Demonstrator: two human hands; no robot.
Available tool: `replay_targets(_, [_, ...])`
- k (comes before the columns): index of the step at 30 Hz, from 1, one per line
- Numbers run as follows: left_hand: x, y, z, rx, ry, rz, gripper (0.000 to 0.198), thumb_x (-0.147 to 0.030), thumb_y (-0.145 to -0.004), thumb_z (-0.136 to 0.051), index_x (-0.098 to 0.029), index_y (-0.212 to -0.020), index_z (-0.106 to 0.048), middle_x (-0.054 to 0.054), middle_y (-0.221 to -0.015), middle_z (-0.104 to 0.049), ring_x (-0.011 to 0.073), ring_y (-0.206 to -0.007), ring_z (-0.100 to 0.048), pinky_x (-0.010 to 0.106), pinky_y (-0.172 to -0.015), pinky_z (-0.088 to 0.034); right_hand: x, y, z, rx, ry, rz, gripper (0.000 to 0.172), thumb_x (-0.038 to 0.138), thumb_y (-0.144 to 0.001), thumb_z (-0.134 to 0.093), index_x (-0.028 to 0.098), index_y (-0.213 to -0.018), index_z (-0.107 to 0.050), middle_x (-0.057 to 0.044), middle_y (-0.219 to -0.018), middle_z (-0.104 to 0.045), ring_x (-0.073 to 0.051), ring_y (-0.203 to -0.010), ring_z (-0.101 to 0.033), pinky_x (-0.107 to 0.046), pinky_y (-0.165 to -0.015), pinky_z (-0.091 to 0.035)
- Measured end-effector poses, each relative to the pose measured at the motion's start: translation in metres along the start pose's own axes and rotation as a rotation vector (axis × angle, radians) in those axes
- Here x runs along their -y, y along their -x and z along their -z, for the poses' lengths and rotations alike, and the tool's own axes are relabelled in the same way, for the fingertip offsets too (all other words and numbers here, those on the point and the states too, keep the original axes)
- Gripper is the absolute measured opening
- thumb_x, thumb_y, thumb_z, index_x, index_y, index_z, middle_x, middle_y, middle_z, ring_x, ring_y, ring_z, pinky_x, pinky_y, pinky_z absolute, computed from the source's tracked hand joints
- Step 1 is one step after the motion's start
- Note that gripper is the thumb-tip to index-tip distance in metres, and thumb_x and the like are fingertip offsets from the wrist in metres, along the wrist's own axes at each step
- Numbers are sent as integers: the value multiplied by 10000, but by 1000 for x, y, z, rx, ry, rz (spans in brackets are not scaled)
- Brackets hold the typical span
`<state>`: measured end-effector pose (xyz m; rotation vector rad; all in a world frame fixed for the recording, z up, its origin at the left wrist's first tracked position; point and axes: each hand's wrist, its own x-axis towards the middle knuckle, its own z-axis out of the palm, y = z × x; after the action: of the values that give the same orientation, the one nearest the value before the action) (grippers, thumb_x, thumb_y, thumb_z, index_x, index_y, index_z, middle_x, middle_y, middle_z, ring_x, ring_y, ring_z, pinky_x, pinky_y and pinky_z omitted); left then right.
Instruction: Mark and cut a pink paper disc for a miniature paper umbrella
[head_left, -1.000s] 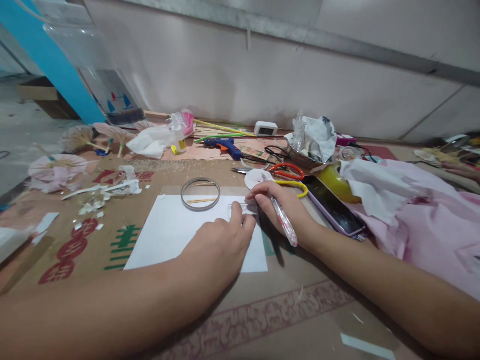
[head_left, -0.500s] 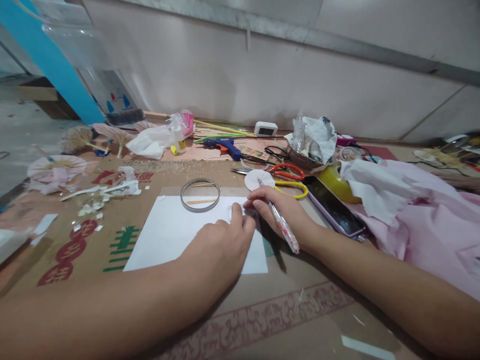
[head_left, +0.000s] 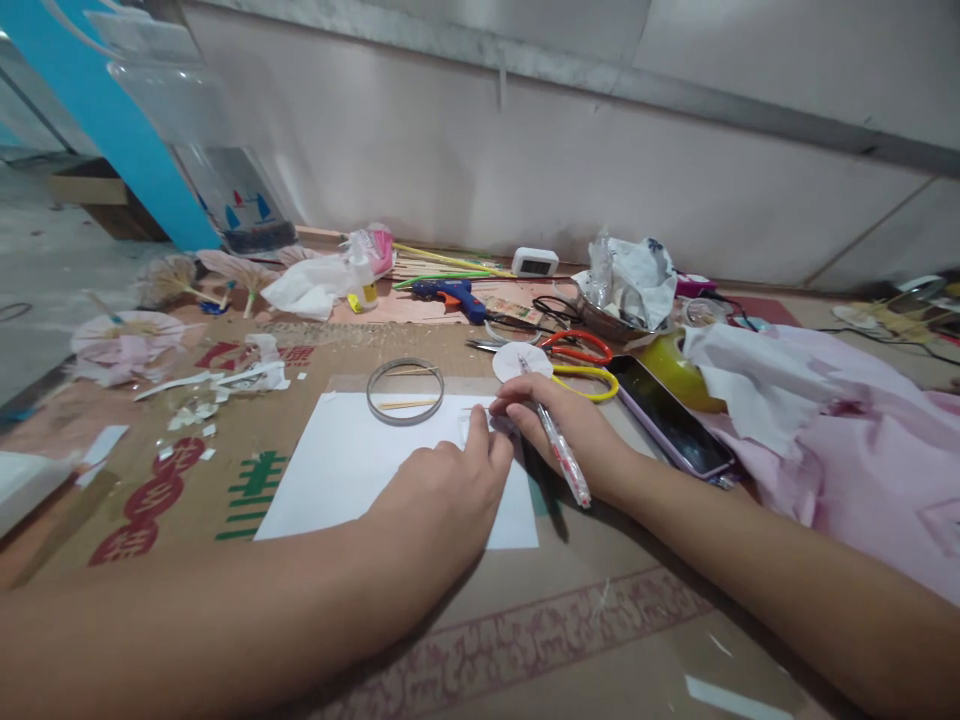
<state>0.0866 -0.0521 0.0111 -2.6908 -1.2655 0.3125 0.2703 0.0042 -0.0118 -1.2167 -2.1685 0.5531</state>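
Observation:
My right hand [head_left: 566,425] is closed around a clear pen [head_left: 562,455] with red markings, its tail slanting down to the right. My left hand [head_left: 442,485] bears down on a white sheet of paper [head_left: 330,470], index finger and thumb bent together near its upper right part. A small clear piece [head_left: 466,425] peeks out beside those fingertips; the rest is hidden. Left of them, a grey ring [head_left: 370,402] lies at the sheet's top edge, with thin wooden sticks [head_left: 409,405] inside it. A white paper disc [head_left: 517,358] rests just beyond my right hand.
Scissors [head_left: 585,380] with red and yellow handles and a phone [head_left: 671,420] lie at the right, near pink cloth [head_left: 847,470]. Behind are a blue glue gun [head_left: 454,293] and a bowl [head_left: 619,322]. Paper scraps [head_left: 195,412] litter the cardboard [head_left: 480,650] at left.
The pen's tail has swung slightly left in my right hand. My left hand stays at the same place on the paper. The whole view has shifted a little.

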Motion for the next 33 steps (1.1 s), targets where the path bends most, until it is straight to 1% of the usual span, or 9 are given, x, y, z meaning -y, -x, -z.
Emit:
replay_targets(5, [-1,-1,0,11,6,14,463,-113,-976,-422,-75,-1422,-541,332,-1565,-422,248,-718,-749,342,-531,-597,0,-1,0,5,-11,20,129,276,-983,-551,245,-1072,-640,-57,-992,-751,-218,-899,-700,-380,-828,-539])
replay_targets(11, [-3,0,1,0,-11,-2,495,-111,-974,-433,-44,-1456,-523,350,-1548,-417,246,-708,-747,332,-526,-594,-1,0,0,0,-24,44,121,288,-988,-544,243,-1051,-638,-52,-974,-743,-215,-883,-697,-368,-815,-534])
replay_targets(14, [-4,2,3,-8,-29,-26,509,-98,-971,-429,-23,-1465,-525,358,-1523,-443,232,-705,-744,313,-529,-593,-1,0,0,-6,-27,45,113,289,-982,-550,243,-1019,-646,-41,-932,-735,-206,-844,-693,-347,-785,-530])
replay_targets(19, [-5,3,3,-3,-74,-61,558,-61,-942,-436,38,-1490,-481,381,-1468,-487,234,-711,-745,286,-511,-584,0,1,1,0,-19,42,119,287,-978,-546,230,-1020,-641,-48,-933,-740,-204,-840,-691,-338,-767,-526])
replay_targets(26, [-4,0,3,12,-71,-49,543,-74,-944,-450,6,-1478,-507,365,-1479,-484,236,-702,-751,295,-506,-591,1,2,2,10,-6,61,136,286,-983,-535,215,-1014,-647,-50,-929,-741,-196,-836,-688,-335,-777,-524])
replay_targets(33, [-2,-1,6,41,-30,-4,507,-117,-965,-483,-26,-1462,-526,372,-1507,-438,237,-672,-759,303,-506,-595,0,2,2,7,9,73,135,278,-980,-541,216,-1021,-653,-53,-934,-742,-203,-843,-687,-343,-783,-526])
